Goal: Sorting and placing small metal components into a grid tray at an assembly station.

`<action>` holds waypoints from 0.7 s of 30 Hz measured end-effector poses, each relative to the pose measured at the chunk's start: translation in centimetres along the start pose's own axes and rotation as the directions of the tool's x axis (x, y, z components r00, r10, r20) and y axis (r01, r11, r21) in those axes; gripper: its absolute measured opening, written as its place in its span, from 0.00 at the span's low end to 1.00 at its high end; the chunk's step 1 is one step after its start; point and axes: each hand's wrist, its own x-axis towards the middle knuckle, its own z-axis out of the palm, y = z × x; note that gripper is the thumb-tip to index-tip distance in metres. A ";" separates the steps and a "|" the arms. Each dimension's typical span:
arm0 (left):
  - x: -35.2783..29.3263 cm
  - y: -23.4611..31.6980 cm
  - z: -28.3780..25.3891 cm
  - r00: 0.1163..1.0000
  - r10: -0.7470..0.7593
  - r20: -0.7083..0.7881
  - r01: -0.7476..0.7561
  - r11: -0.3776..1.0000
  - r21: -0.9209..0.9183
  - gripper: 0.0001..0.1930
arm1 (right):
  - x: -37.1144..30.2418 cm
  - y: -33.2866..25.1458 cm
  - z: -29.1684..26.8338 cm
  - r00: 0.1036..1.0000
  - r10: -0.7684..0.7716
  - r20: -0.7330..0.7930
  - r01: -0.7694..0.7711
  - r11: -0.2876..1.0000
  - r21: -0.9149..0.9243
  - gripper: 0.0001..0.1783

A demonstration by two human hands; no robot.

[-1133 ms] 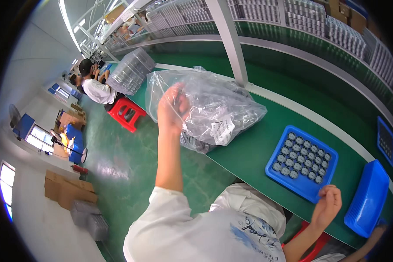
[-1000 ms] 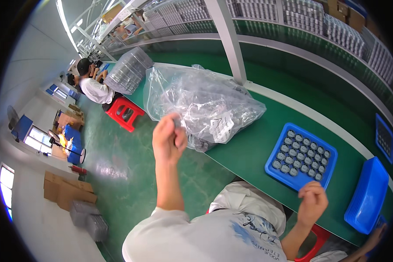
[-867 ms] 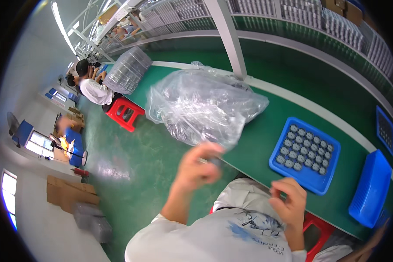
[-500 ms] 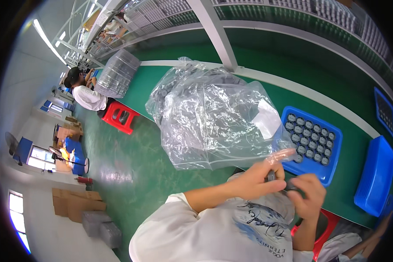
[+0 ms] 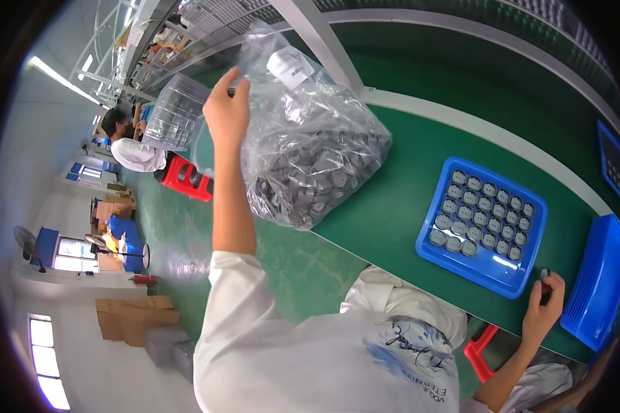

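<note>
A clear plastic bag [image 5: 310, 165] stands on the green bench, its lower part full of small grey round parts. My left hand [image 5: 226, 113] is raised at the bag's left edge, thumb and forefinger closed on the thin plastic; a small dark spot between the fingertips is too small to make out. A white label [image 5: 289, 67] shows on the upper bag. At the bench's right, my right hand [image 5: 544, 310] pinches a small grey part [image 5: 545, 274]. Between my hands lies a blue tray [image 5: 427, 237] holding rows of similar grey round parts, its near strip bare.
Stacked blue trays [image 5: 589, 282] stand at the right, with another blue tray [image 5: 612, 162] behind. A white post [image 5: 324, 45] rises beyond the bag. Clear plastic packs [image 5: 176, 113] sit at the far left, beside a seated person [image 5: 134, 153] and a red stool [image 5: 186, 180].
My hands have parted from close together: left up to the bag's far-left side, right out to the right. The bag's loose plastic has swung back off the tray, uncovering the grey parts.
</note>
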 end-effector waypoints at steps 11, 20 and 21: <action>-21.1 10.5 4.8 0.828 0.330 0.454 -0.023 0.829 -0.559 0.10 | 2.7 -2.6 0.9 0.983 -0.165 0.087 0.186 0.894 -0.407 0.07; -19.8 7.9 7.2 0.613 0.614 0.498 -0.429 0.787 -0.443 0.17 | 2.6 -3.6 0.7 0.935 -0.250 0.252 0.322 0.895 -0.310 0.10; -19.4 7.8 6.5 0.586 0.603 0.541 -0.381 0.794 -0.473 0.21 | 2.5 -3.7 0.7 0.943 -0.238 0.231 0.305 0.896 -0.322 0.11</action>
